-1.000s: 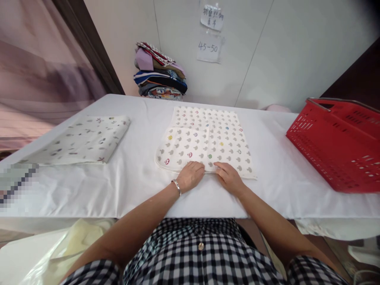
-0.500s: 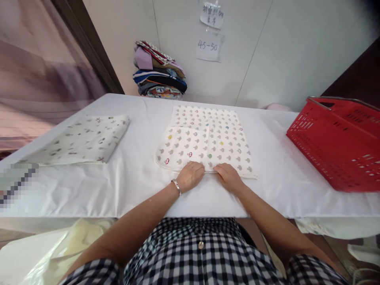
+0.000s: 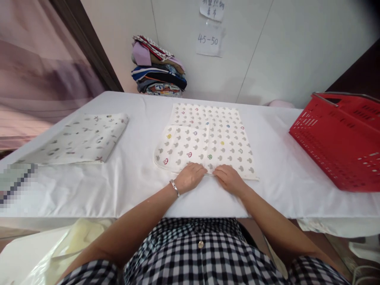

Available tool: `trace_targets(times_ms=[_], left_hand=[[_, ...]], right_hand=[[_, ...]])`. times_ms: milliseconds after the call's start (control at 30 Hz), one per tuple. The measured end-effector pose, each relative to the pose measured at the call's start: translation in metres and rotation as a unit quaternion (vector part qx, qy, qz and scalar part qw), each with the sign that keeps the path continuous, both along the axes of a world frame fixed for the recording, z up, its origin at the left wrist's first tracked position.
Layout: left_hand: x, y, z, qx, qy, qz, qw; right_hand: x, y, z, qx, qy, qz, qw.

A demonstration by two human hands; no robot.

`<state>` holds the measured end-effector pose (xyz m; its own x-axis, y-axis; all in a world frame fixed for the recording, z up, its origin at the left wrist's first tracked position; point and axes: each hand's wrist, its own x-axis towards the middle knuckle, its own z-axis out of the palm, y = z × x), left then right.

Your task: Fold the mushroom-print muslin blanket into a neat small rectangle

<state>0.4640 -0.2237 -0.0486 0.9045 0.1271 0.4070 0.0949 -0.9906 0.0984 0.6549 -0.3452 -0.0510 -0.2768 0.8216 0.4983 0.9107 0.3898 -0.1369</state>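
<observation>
A folded mushroom-print cloth [image 3: 228,152] lies flat near the middle of the tabletop [image 3: 135,178], which is covered in a white cloth. The print is mostly rows of grey mushrooms, with a few in red, yellow, blue and green. On the left part of the cloth a smaller panel lies over the rest, and its near-left corner is rounded, with stacked layers showing along the edge.

Both hands are at the near edge of this cloth, just beside each other with a small gap between. The left hand [image 3: 191,177] has its fingers together and bent over the edge; the right hand [image 3: 229,180] is curled in the same way, its fingertips at the edge. The thumbs are mostly hidden, so I cannot tell whether either one pinches the fabric. A silver bracelet [image 3: 174,188] circles the left wrist.

To the left, well apart, lies a second folded cloth [image 3: 86,138] with a scattered plant-like print. On the right side stands a red perforated plastic basket [image 3: 344,146] with a metal handle. Beyond the far edge, a stack of folded fabrics [image 3: 158,73] rises against the wall [image 3: 261,63].
</observation>
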Motion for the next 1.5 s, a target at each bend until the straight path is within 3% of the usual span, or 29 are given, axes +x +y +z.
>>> trace_targets(times_ms=[100, 267, 533, 867, 1167, 1333, 1500], left_hand=[[-0.001, 0.001, 0.001, -0.028, 0.023, -0.011, 0.999], [-0.002, 0.001, 0.005, -0.049, 0.014, -0.012, 0.999], [-0.005, 0.003, 0.007, -0.080, 0.041, -0.022, 0.996], [-0.002, -0.001, 0.007, -0.028, 0.029, 0.008, 0.999], [-0.003, 0.002, 0.006, -0.029, 0.018, -0.028, 0.999], [-0.001, 0.001, 0.007, -0.031, 0.010, -0.026, 0.999], [0.000, 0.001, 0.008, -0.048, -0.010, -0.038, 0.998]], right_hand=[[0.000, 0.000, 0.002, -0.022, 0.001, 0.010, 1.000], [-0.001, -0.002, 0.004, 0.001, 0.024, 0.008, 1.000], [-0.002, -0.003, 0.007, -0.077, 0.027, 0.026, 0.996], [-0.007, -0.002, 0.009, -0.094, 0.011, 0.004, 0.996], [-0.010, -0.004, 0.008, -0.081, -0.013, -0.007, 0.997], [-0.006, -0.020, 0.012, -0.085, 0.001, -0.032, 0.996], [0.042, -0.066, 0.018, -0.078, 0.035, -0.135, 0.987]])
